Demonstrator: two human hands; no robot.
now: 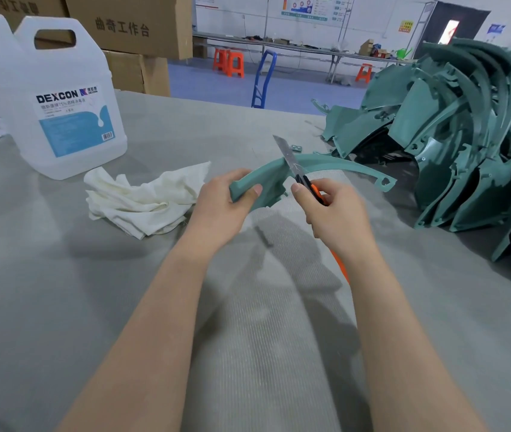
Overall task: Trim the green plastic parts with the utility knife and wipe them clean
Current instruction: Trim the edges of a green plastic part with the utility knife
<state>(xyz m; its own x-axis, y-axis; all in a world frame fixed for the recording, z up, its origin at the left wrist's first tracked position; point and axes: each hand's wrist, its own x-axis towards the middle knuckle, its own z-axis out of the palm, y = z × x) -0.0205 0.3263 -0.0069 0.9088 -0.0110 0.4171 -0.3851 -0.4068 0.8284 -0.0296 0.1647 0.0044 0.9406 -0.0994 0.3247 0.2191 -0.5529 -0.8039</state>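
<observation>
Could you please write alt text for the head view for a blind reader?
A left hand grips a curved green plastic part over a grey table while the right hand holds an orange utility knife, blade against the part. A white cloth and a Dexcon jug lie left, a pile of green parts right.

Teal-green part [266, 179], orange-black knife [305, 182], white cloth [142, 198].

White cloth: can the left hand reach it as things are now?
Probably yes: the white cloth lies beside the left hand, nothing between, but that hand grips the green part.
</observation>
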